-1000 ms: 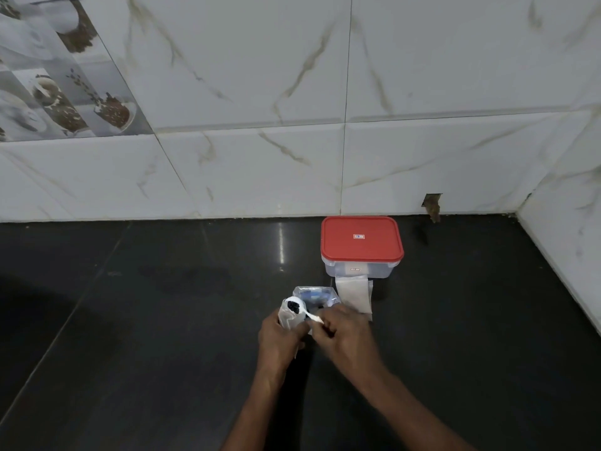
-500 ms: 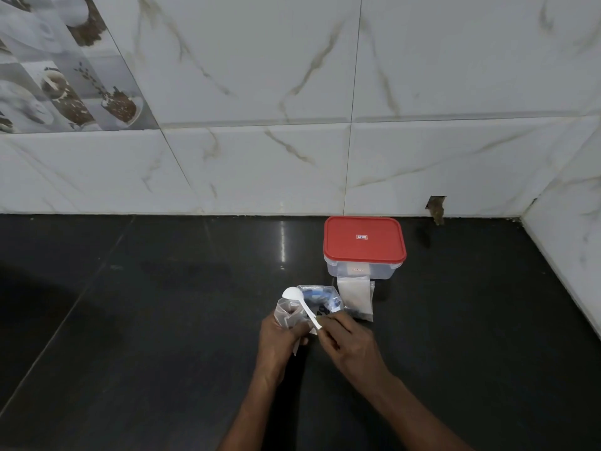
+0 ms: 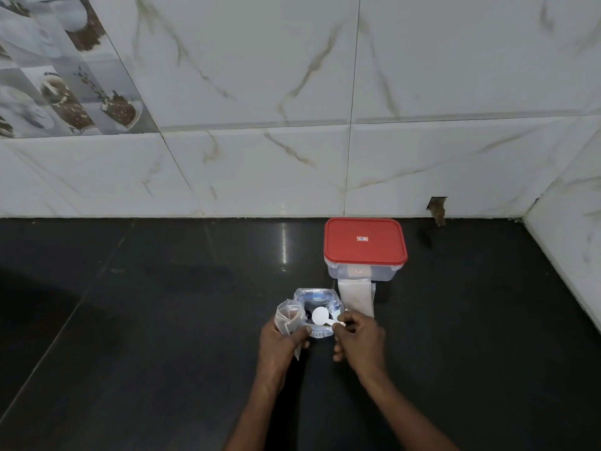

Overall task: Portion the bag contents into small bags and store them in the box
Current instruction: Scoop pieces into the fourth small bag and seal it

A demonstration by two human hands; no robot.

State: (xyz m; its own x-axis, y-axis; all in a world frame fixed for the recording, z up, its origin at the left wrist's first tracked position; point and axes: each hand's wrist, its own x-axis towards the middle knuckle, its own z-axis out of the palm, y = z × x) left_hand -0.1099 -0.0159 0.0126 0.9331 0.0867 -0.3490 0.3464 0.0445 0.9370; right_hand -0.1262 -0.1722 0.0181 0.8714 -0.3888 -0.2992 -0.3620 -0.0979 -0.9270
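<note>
Looks like the spoon [image 3: 320, 316] has swung back from the small bag [image 3: 286, 317] into the big bag [image 3: 316, 293], right hand [image 3: 359, 340] pinching its handle, left hand [image 3: 281, 345] gripping the small bag. Another scoop's coming, I'd guess. The box [image 3: 364, 245] sits lidded near the counter [image 3: 162, 320] back edge.

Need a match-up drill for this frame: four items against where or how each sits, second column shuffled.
1 box
2 spoon
3 small bag
4 white packet

A pinched by the right hand, over the open bag
B gripped in the left hand
C closed, red lid on
D right in front of the box

Pairs: 1-C, 2-A, 3-B, 4-D
</note>
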